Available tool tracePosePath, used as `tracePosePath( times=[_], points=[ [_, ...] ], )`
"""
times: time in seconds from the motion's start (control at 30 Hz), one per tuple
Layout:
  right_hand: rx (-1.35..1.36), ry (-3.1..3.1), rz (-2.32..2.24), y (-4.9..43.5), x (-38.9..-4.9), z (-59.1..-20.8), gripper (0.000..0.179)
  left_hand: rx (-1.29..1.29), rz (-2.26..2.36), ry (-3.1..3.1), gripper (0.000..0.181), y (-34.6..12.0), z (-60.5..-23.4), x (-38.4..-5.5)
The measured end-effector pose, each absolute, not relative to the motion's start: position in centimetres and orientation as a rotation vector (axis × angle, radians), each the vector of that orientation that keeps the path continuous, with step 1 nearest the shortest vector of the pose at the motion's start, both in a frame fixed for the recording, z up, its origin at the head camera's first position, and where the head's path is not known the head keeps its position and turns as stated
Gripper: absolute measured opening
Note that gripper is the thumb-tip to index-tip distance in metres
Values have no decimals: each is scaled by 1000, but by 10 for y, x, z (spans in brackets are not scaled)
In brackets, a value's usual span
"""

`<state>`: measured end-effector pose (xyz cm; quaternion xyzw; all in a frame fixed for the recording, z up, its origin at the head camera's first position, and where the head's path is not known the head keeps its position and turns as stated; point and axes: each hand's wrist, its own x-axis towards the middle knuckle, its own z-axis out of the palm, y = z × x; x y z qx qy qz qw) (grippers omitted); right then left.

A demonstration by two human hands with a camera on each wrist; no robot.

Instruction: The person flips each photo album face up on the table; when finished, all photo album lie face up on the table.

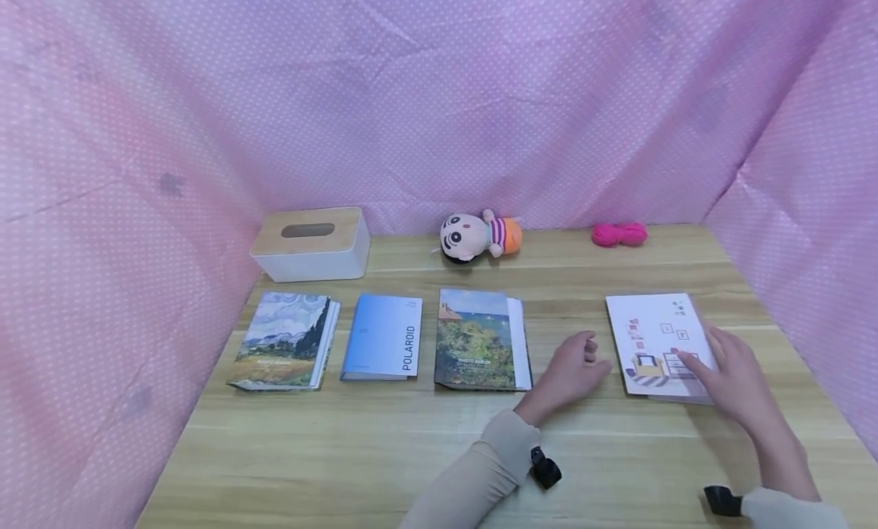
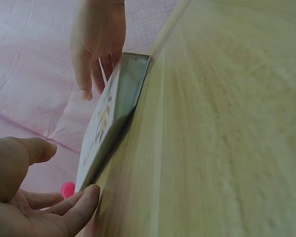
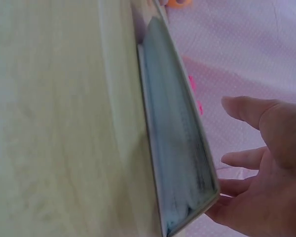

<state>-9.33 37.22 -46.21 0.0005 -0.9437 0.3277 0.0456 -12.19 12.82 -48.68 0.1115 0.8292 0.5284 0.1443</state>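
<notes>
A white photo album (image 1: 657, 331) with small printed furniture drawings lies on the right of the table. My right hand (image 1: 741, 376) is at its right side, thumb over the cover and fingers by the edge. In the right wrist view the thumb stands off the album (image 3: 175, 128), and the fingertips are partly hidden behind its corner. My left hand (image 1: 571, 369) is left of the album, fingers loosely bent and holding nothing. The left wrist view shows its fingertips close to the album's near end; whether they touch, I cannot tell.
Left of my hands lie a garden-scene album (image 1: 473, 346), a blue Polaroid album (image 1: 380, 338) and a landscape-painting album (image 1: 281, 338). Behind them are a tissue box (image 1: 315, 258), a plush doll (image 1: 480, 235) and pink yarn (image 1: 619, 235). A pink dotted curtain (image 1: 439, 102) encloses the table.
</notes>
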Motion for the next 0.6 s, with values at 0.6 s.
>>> tracePosePath(
  times=[0.6],
  points=[
    [-251, -3082, 1240, 402, -97, -468, 82, 317, 1424, 2397, 43, 168, -482, -125]
  ],
)
